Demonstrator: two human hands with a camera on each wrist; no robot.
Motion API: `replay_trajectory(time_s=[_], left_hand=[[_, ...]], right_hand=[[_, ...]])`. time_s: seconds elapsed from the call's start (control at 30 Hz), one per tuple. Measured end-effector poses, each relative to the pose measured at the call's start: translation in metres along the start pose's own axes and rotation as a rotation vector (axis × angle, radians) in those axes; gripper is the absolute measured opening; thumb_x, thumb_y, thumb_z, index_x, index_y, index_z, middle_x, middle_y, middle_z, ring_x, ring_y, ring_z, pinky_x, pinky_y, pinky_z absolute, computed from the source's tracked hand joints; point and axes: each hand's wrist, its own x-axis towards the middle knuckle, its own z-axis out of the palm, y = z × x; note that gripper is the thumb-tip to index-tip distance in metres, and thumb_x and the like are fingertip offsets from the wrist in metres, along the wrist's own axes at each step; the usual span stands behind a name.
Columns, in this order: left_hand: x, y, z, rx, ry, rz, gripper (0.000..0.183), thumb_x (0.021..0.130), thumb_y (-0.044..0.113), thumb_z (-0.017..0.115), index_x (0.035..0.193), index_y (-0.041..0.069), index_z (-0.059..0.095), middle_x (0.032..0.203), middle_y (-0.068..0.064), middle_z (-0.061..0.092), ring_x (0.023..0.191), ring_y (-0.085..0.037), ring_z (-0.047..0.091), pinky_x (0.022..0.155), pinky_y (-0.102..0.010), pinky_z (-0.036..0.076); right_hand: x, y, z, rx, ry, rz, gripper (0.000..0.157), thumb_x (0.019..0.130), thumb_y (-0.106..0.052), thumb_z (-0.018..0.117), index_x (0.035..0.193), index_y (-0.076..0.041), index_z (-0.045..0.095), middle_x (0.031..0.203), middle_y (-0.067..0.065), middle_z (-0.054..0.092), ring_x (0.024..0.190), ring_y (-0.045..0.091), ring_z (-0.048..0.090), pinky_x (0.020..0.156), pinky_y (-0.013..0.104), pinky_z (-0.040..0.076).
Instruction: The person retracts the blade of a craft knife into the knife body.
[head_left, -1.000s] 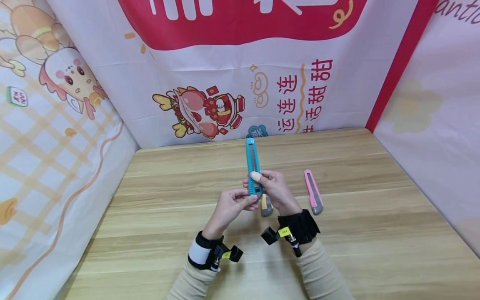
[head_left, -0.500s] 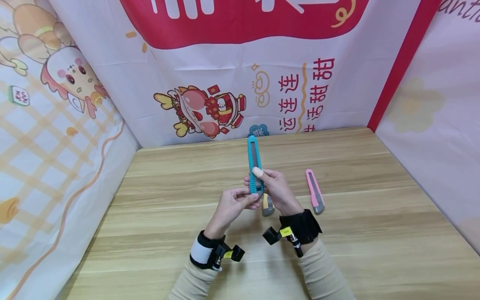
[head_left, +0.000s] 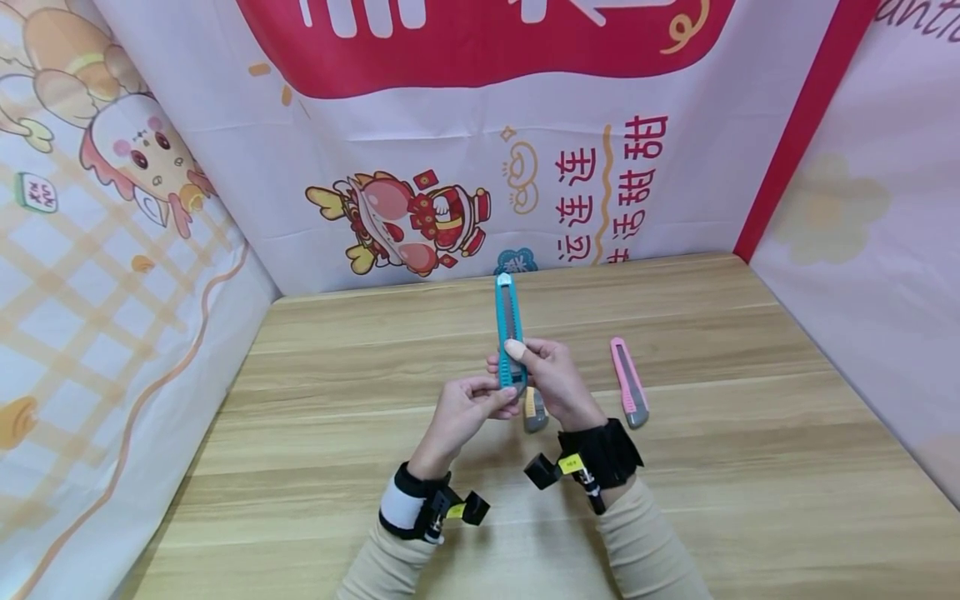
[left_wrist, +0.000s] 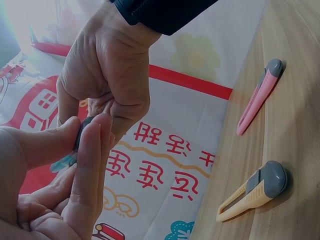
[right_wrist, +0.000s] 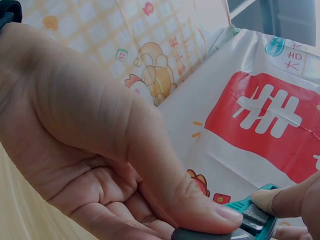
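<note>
Upright above the table in the head view is a teal utility knife (head_left: 508, 312). My left hand (head_left: 467, 408) pinches its grey lower end between thumb and fingers; the left wrist view shows this dark end (left_wrist: 82, 132) between my left fingertips. My right hand (head_left: 553, 379) grips the knife's middle from the right. In the right wrist view my right thumb (right_wrist: 285, 200) presses on the slider (right_wrist: 256, 215). Whether any blade sticks out at the top is too small to tell. A yellow utility knife (head_left: 536, 412) lies just beneath the hands, partly hidden.
A pink utility knife (head_left: 628, 383) lies on the wooden table (head_left: 337, 350) to the right of my right hand. Printed cloth (head_left: 420, 125) hangs behind the table and along both sides. Each wrist wears a strap with a small camera.
My right thumb has shifted slightly up along the teal knife and then a little back down. Both hands otherwise keep the same hold, and the other two knives lie unmoved.
</note>
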Motion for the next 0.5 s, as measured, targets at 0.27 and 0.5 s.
replay_trajectory(time_s=[0.27, 0.5], left_hand=[[0.0003, -0.0009, -0.0003, -0.005, -0.004, 0.0, 0.026, 0.091, 0.008, 0.064, 0.11, -0.01, 0.065, 0.102, -0.031, 0.071, 0.07, -0.006, 0.071, 0.074, -0.026, 0.063], [0.0005, -0.0003, -0.0013, 0.003, 0.005, -0.011, 0.025, 0.091, 0.009, 0.064, 0.11, -0.008, 0.065, 0.102, -0.029, 0.071, 0.07, -0.006, 0.071, 0.073, -0.026, 0.063]], right_hand=[[0.0001, -0.0006, 0.0005, -0.021, 0.012, 0.01, 0.033, 0.1, -0.018, 0.051, 0.119, 0.007, 0.059, 0.078, -0.01, 0.075, 0.079, 0.005, 0.073, 0.086, 0.028, 0.059], [-0.0003, -0.0002, 0.001, -0.003, -0.009, -0.016, 0.033, 0.098, -0.014, 0.053, 0.119, 0.011, 0.059, 0.078, -0.008, 0.075, 0.078, 0.006, 0.073, 0.083, 0.026, 0.059]])
